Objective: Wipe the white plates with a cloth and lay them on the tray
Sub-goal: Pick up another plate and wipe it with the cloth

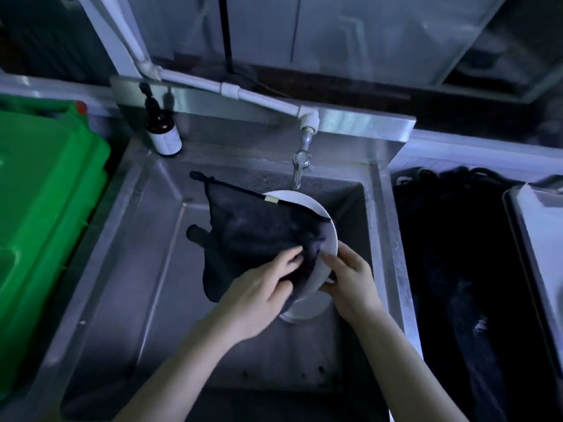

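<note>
A white plate (330,239) is held tilted over the steel sink (128,269). A dark cloth (249,233) lies draped across most of its face. My left hand (259,290) presses the cloth against the plate, fingers bent into the fabric. My right hand (350,281) grips the plate's near right rim, thumb on top and fingers underneath. Below the held plate the pale edge of another white plate (307,309) shows in the sink. A light tray (539,226) sits at the far right edge, only partly in view.
A tap (300,166) hangs just behind the plate. A brown pump bottle (161,129) stands at the sink's back left corner. A green plastic crate (45,223) is on the left. Dark fabric (451,269) fills the space right of the sink.
</note>
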Motion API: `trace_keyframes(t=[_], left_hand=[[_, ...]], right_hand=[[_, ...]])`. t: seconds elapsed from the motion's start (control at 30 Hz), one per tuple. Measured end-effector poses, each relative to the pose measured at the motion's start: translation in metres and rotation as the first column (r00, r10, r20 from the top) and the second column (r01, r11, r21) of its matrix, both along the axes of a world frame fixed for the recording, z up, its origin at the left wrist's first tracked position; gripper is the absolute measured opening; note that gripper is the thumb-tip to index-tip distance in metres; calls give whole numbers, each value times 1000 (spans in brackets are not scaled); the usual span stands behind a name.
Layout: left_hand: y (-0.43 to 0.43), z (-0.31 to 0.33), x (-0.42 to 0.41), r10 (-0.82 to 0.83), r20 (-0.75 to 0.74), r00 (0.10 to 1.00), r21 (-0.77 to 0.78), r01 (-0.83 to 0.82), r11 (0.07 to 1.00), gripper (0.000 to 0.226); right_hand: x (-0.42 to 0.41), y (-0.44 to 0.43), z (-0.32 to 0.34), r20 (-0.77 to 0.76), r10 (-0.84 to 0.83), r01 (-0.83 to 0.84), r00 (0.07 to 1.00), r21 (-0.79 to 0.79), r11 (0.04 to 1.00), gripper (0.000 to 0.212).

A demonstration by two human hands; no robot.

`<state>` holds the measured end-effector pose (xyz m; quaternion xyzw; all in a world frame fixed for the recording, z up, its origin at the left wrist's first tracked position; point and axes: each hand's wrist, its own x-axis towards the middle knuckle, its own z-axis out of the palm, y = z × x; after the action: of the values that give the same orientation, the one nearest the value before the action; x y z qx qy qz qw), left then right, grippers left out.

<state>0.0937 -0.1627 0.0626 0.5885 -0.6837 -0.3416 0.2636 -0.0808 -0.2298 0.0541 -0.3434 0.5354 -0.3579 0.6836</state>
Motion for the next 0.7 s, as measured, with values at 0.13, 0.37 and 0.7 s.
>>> trace_keyframes(t=[0.13,0.37,0.7], left_hand=[[-7,24,18,14,311,950,-280,77,957,51],[1,34,-4,6,510,860,-311,177,934,58],[-3,53,24,207,556,805,-236,-86,968,63]], right_hand=[[-2,13,22,60,-26,28,998,-31,999,21],[4,37,49,129,29,-11,991,-139,990,27],[5,40,75,112,-47,72,993,-227,971,28]])
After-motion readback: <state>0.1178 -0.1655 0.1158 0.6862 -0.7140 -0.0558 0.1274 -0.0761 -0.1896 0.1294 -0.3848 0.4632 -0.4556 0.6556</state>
